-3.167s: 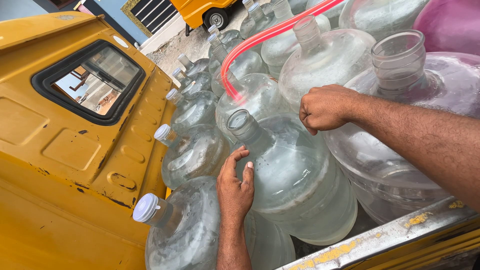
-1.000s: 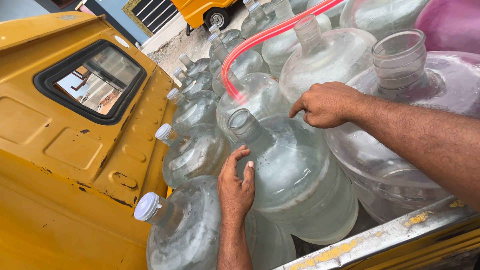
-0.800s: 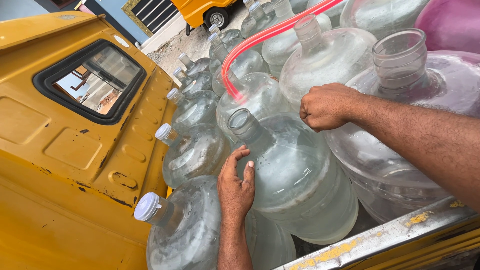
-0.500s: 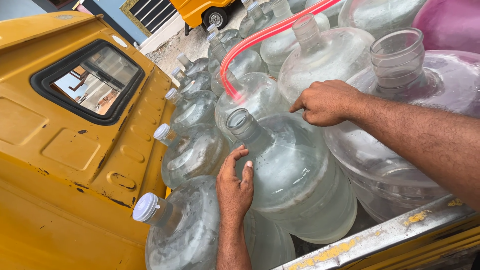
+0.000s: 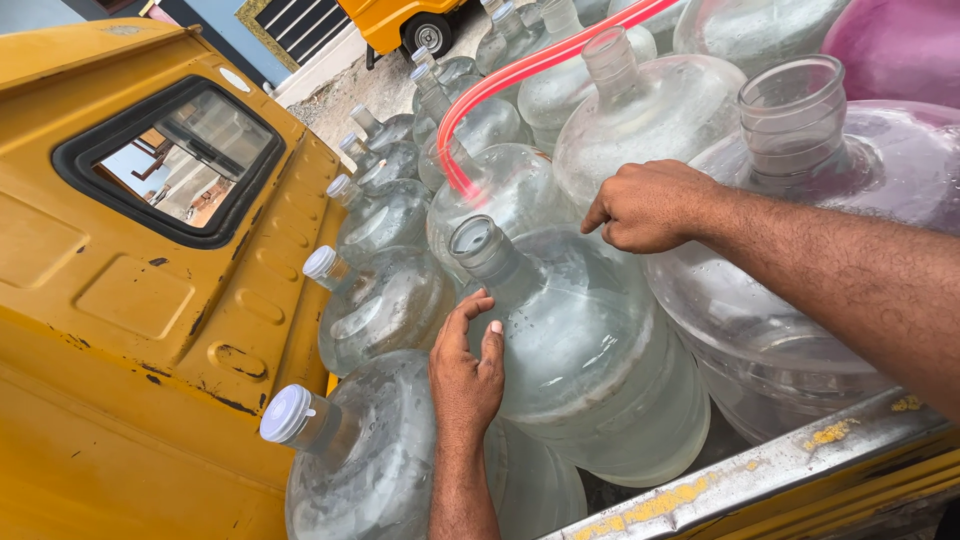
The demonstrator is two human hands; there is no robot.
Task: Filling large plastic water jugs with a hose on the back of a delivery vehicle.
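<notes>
- Fingers (image 5: pixel 478 318) of the left hand (image 5: pixel 465 375): slightly spread, laid flat against the shoulder of the uncapped water jug (image 5: pixel 590 360); not closed around it.
- Right hand (image 5: pixel 650 205): fingers curled into a loose fist, resting at the upper side of the same jug; whether it pinches the red hose (image 5: pixel 520 75) cannot be told.
- Surface: jugs are stacked in a vehicle bed with a scuffed metal rail (image 5: pixel 760 470) flecked with yellow paint at its near edge.
- Surroundings: outdoors; yellow cab (image 5: pixel 130 300) with a dark-framed window at left, bare ground and a second yellow vehicle (image 5: pixel 405 20) beyond.
- Uncapped water jug: clear, large, lying tilted among the others at centre; long axis runs from lower right to upper left, open neck pointing up-left.
- Capped jug (image 5: pixel 370 460): white cap, just left of the left hand.
- Red hose: arcs down from the upper right, its end entering a jug just behind the uncapped one.
</notes>
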